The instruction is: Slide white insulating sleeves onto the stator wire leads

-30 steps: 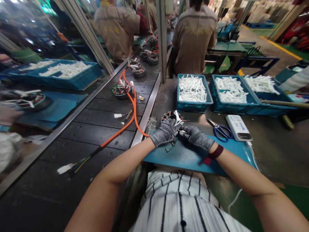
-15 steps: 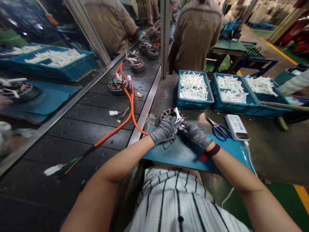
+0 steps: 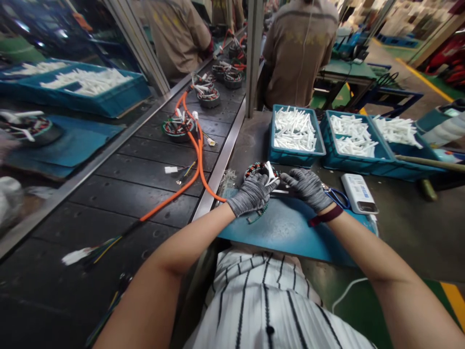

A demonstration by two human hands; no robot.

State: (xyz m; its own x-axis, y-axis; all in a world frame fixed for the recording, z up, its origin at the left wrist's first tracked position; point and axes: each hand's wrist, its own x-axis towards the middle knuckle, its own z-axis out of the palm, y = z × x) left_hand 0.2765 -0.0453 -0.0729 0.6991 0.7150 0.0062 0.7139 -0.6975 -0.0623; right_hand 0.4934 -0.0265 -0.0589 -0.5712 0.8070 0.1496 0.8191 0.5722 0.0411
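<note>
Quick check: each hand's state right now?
Left hand: closed on the wired ring, by its white tubes.
Right hand: partly curled; whether it holds anything cannot be told.

wound ring [image 3: 256,169] partly covered by left hand [image 3: 252,192], scissors [image 3: 337,196] half hidden behind right hand [image 3: 308,188]; brown-shirted co-worker [image 3: 300,53] cut off by top edge, print [image 3: 356,186] on white device [image 3: 362,198] too small to read

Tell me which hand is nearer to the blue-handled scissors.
Right. The right hand is just left of the blue-handled scissors, partly hiding them; the left hand is farther left, at the wound stator.
</note>
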